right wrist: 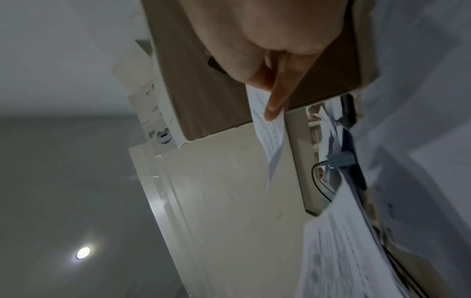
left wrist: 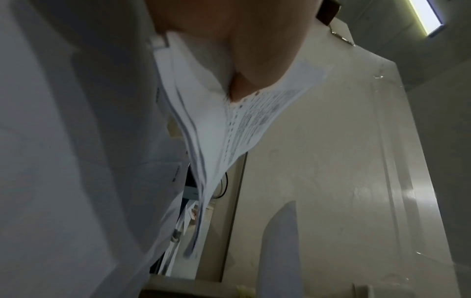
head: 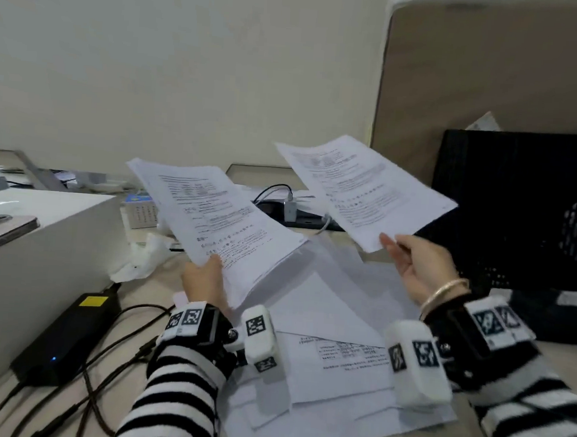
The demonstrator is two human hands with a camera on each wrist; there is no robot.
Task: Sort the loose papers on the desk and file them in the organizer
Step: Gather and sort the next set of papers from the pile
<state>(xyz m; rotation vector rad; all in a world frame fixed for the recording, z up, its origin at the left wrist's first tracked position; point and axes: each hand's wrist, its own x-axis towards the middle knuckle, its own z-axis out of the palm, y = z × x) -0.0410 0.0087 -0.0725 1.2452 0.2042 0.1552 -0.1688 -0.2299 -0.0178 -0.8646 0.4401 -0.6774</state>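
My left hand grips the near edge of a stack of printed papers, thumb on top, held tilted above the desk. The left wrist view shows the same stack of papers edge-on under the thumb. My right hand pinches a corner of a single printed sheet, lifted to the right of the stack and apart from it; in the right wrist view the sheet hangs from the fingers. More loose papers lie spread on the desk below. A black mesh organizer stands at the right.
A white box with a phone on it stands at the left. A black power brick and cables lie beside it. A power strip with plugs sits at the back by the wall.
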